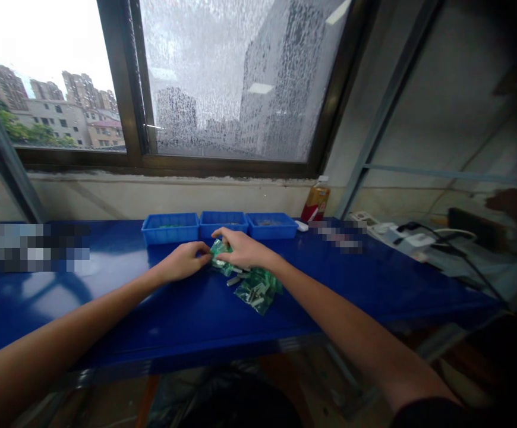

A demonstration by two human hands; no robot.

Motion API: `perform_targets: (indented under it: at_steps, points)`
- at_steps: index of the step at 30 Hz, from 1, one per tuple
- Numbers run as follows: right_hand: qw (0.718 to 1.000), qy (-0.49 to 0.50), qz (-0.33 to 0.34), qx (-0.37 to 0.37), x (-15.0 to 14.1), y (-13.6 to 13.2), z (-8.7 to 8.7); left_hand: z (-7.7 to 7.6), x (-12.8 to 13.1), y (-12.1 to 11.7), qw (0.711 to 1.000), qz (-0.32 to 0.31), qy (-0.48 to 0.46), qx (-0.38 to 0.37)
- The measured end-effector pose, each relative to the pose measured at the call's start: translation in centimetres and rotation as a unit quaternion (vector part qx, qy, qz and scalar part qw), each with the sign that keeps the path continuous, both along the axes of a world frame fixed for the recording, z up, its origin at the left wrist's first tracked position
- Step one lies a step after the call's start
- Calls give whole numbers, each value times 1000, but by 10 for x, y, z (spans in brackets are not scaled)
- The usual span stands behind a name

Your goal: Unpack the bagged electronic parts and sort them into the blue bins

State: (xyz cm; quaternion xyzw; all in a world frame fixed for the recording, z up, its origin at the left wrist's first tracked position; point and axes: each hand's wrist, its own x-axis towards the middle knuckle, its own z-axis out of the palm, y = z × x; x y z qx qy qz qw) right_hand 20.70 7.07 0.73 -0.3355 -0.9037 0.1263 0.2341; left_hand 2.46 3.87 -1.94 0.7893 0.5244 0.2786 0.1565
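Observation:
A small clear green plastic bag [217, 248] is between my two hands over the table. My left hand [185, 261] is at its left edge, with thumb and fingers pinched together there. My right hand [243, 251] reaches over the bag from the right, its fingers curled and its thumb across the front. Just below lies a heap of similar green bags [261, 288], with pale, narrow pieces showing through the film. One light strip-like piece [234, 280] sticks out at the heap's left side.
Three blue bins stand in a row behind my hands: left [170, 236], middle [209, 228] and right [271, 230], with small items inside. A bottle [316, 199] stands near the wall. White devices and cables [412, 238] lie at right. The blue table's front edge [223, 351] is near me.

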Motion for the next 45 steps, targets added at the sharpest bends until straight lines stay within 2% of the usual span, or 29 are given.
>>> perform_targets:
  at_steps: [4, 8, 11, 13, 16, 19, 22, 25, 27, 28, 30, 33, 35, 38, 40, 43, 45]
  points:
    - [992, 103, -57, -39, -5, 0, 3, 6, -3, 1, 995, 28, -90, -31]
    - [981, 181, -60, 26, -6, -2, 6, 11, -7, 2, 966, 97, -190, -145]
    - [979, 164, -26, 122, -6, -6, 6, 17, -4, -2, 922, 64, -297, -241]
    - [978, 116, 0, 173, -8, -10, 5, 19, -1, -6, 901, 20, -351, -254]
    - [978, 59, 10, 198, -11, -15, 0, 19, 1, -7, 909, -1, -370, -193]
    - [986, 73, -7, 151, -15, -15, -4, 17, -2, -3, 936, 22, -343, -77]
    - [989, 149, -6, -12, -18, -11, -6, 16, -5, -1, 971, 39, -222, 82]
    - [953, 239, 12, -184, -21, -4, -6, 15, -4, -4, 975, 5, -72, 211]
    - [931, 282, -7, -233, -21, -2, -5, 15, -1, -7, 969, -30, -25, 246]
    - [927, 293, -23, -232, -21, -1, -5, 14, 0, -8, 967, -39, -20, 251]
    - [940, 291, -45, -172, -20, -2, -5, 14, 1, -8, 972, -38, -42, 227]
    - [967, 251, -40, 19, -17, -5, -5, 17, 2, -7, 981, -1, -170, 93]
    - [969, 217, -12, 117, -15, -6, -5, 19, 1, -6, 952, 19, -304, -27]
    - [968, 185, 20, 169, -13, -7, -6, 21, 0, -4, 878, 7, -458, -139]
    - [967, 180, 26, 178, -13, -7, -6, 20, -1, -3, 862, -8, -484, -150]
    - [968, 188, 31, 163, -14, -10, -4, 18, -1, -1, 878, 5, -467, -107]
    - [968, 210, 8, 139, -16, -13, -2, 18, -2, 0, 892, 20, -448, -54]
